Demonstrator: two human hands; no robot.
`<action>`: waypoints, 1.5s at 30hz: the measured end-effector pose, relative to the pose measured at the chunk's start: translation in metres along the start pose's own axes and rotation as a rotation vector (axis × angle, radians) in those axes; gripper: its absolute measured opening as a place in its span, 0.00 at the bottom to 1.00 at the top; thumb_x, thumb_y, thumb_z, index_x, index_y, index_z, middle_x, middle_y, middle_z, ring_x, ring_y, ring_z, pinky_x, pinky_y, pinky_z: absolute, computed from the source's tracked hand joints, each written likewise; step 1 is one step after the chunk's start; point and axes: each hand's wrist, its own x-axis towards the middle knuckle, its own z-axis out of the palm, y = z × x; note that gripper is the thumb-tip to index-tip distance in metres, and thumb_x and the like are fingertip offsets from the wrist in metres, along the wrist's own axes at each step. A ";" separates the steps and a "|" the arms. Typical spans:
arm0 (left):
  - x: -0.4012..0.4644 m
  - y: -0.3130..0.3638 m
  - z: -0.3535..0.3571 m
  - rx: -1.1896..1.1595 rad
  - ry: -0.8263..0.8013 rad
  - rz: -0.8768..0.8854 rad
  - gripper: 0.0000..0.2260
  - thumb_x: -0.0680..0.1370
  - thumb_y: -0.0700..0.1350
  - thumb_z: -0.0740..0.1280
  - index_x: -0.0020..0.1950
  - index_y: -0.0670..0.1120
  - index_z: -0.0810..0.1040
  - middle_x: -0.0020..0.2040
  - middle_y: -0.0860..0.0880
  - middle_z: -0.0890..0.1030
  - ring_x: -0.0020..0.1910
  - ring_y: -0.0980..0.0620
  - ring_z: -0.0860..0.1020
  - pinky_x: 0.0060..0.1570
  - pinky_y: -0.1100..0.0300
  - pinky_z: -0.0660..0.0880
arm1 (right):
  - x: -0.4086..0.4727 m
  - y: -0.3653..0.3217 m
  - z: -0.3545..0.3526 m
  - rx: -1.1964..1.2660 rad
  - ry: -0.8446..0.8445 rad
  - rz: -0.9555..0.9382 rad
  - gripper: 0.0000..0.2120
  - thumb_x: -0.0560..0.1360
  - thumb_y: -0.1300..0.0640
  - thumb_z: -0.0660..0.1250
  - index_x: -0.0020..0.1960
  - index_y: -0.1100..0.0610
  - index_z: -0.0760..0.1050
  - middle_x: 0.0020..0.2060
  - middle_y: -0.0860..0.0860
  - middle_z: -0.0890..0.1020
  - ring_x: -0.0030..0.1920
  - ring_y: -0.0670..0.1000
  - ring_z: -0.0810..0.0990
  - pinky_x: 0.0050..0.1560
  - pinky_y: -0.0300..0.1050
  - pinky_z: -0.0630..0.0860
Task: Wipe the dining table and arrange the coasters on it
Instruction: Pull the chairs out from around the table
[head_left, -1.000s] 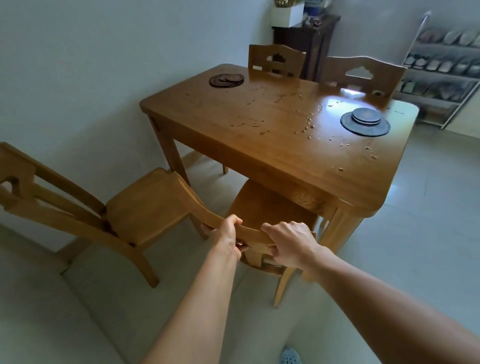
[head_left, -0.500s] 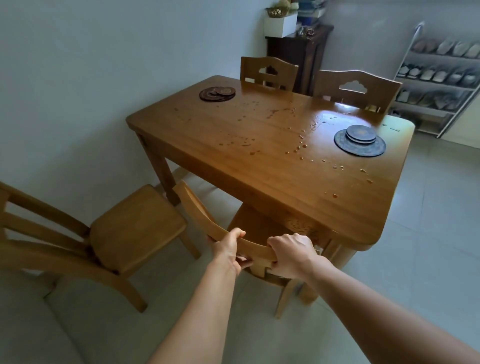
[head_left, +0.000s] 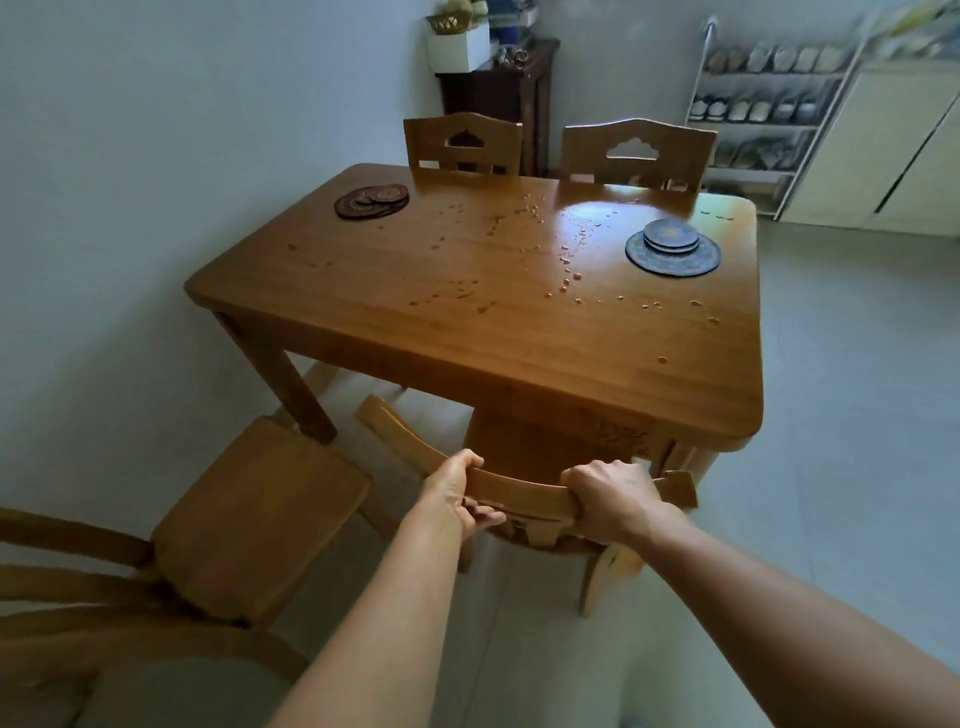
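The wooden dining table (head_left: 395, 322) is speckled with droplets across its middle and right side. A stack of brown coasters (head_left: 371, 200) lies near its far left corner. A stack of blue coasters (head_left: 672, 249) lies near its far right corner, small ones on a larger mat. At the table's near side, my left hand (head_left: 453, 491) and my right hand (head_left: 613, 496) both grip the curved top rail of a wooden chair (head_left: 524, 488), whose seat is tucked under the table.
A second wooden chair (head_left: 249, 519) stands at the near left, turned away from the table. Two more chairs (head_left: 636, 150) sit at the far side. A dark cabinet (head_left: 498, 98) and a shoe rack (head_left: 763, 109) stand against the back wall. Pale floor lies to the right.
The chair I hold has slid further under the table, and my view has swung to face the table squarely. Both hands keep their grip on the rail.
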 end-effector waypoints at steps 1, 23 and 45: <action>0.003 0.002 -0.001 -0.006 -0.012 0.005 0.13 0.78 0.43 0.67 0.60 0.41 0.72 0.58 0.37 0.75 0.55 0.36 0.75 0.58 0.39 0.76 | -0.001 -0.001 0.000 -0.019 0.013 0.020 0.10 0.72 0.53 0.69 0.52 0.47 0.76 0.45 0.46 0.82 0.45 0.51 0.82 0.43 0.46 0.77; 0.051 0.055 0.035 -0.001 -0.105 -0.010 0.15 0.77 0.39 0.68 0.62 0.40 0.71 0.59 0.37 0.76 0.60 0.37 0.75 0.62 0.39 0.73 | 0.051 0.017 -0.028 0.007 -0.032 0.177 0.08 0.72 0.47 0.68 0.48 0.47 0.74 0.43 0.47 0.80 0.45 0.51 0.81 0.48 0.48 0.77; -0.010 0.080 0.008 -0.020 0.002 0.320 0.24 0.80 0.49 0.64 0.75 0.47 0.63 0.72 0.43 0.69 0.71 0.41 0.68 0.68 0.45 0.67 | 0.066 -0.033 -0.073 0.903 0.261 0.113 0.11 0.80 0.48 0.63 0.55 0.53 0.80 0.47 0.48 0.83 0.48 0.47 0.82 0.49 0.44 0.79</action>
